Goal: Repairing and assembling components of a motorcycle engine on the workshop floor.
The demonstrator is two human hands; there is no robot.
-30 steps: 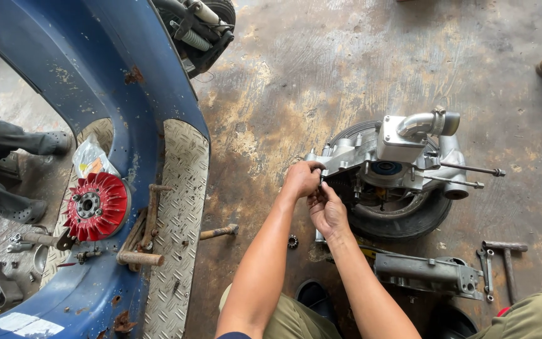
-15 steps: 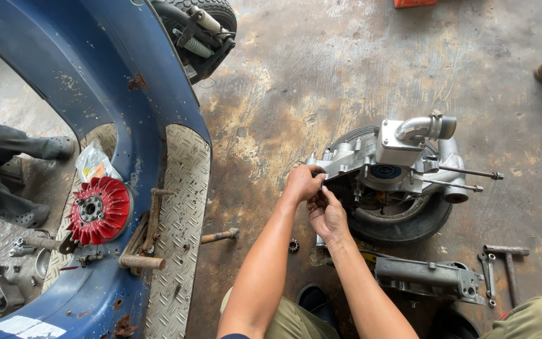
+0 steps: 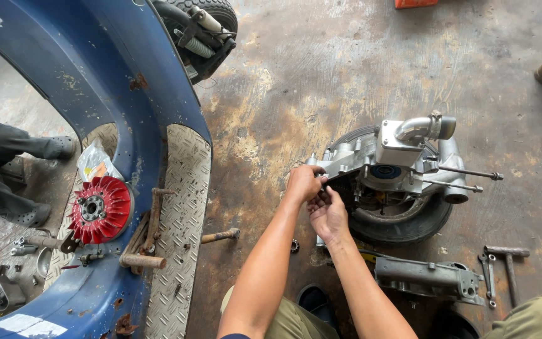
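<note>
Head cam: both hands pinched together at the near edge of the engine casing (image 3: 371, 166) lying on the wheel (image 3: 409, 220). Left hand (image 3: 302, 183) grips the rim, right hand (image 3: 327, 213) fingers closed on something tiny, can't tell what. I'd brace the casing and work slowly.

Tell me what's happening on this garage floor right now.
A person sits on the stained concrete floor with both bare hands at the near edge of a silver engine casing that rests on a small tyre. The left hand and the right hand are close together against the casing's rim; what the fingers pinch is too small to tell. A blue scooter body lies to the left with a red finned flywheel on its footboard. A hammer lies to the right.
</note>
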